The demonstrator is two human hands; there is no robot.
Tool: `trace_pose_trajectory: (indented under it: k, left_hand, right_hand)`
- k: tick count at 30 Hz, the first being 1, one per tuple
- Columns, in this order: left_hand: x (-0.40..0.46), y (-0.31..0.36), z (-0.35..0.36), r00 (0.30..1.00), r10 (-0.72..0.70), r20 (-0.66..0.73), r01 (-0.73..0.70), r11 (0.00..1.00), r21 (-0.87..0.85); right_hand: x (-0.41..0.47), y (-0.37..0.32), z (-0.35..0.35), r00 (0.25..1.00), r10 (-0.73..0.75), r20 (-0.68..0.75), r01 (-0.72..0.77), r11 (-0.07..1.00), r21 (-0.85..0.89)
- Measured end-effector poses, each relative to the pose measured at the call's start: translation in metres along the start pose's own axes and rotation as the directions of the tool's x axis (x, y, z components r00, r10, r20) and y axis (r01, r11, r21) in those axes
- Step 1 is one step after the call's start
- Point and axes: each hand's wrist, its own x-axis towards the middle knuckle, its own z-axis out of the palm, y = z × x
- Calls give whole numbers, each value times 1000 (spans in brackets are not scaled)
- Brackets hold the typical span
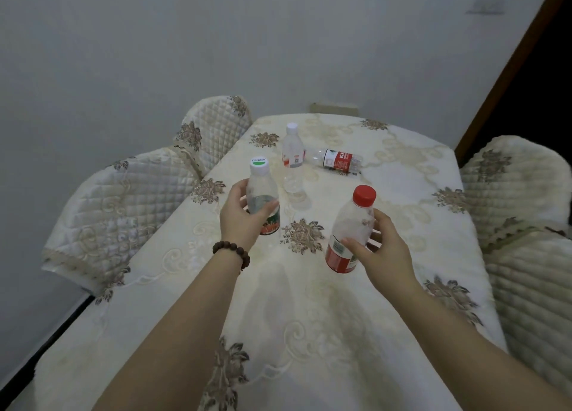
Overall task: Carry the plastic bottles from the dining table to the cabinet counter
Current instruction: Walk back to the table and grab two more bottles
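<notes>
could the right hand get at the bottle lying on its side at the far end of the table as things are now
Probably not as things stand. The right hand is already wrapped around the red-capped bottle, so it has no free grip. The path to the lying bottle looks open, with nothing on the tablecloth between them.

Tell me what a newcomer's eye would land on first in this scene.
First, the two hands mid-table: the left hand closes its grip on a clear plastic bottle with a white-and-green cap, and the right hand holds a tilted clear plastic bottle with a red cap and red label. Behind them on the cream embroidered tablecloth, a white-capped clear bottle stands beside a clear red-labelled bottle lying on its side.
</notes>
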Motion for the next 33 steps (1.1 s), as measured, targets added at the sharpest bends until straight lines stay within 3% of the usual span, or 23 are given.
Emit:
trace_pose_trajectory:
  k: [11,17,24,33]
  left_hand:
    - [-153,54,75,991,-32,131,36,999,-25]
    - [-226,115,145,958,80,276,-65,996,-65]
    - [-318,185,228,861,216,460,-162,975,-155]
    - [-463,242,314,665,314,677,-244,949,-200]
  right_hand:
    - [-89,24,-129,980,50,-193,-37,997,72]
    - [-139,22,-222,926,43,-374,-20,998,67]
    - [-223,33,-340,804,73,-591,-34,996,77]
    - [-346,70,-457,600,167,-782,-157,983,89]
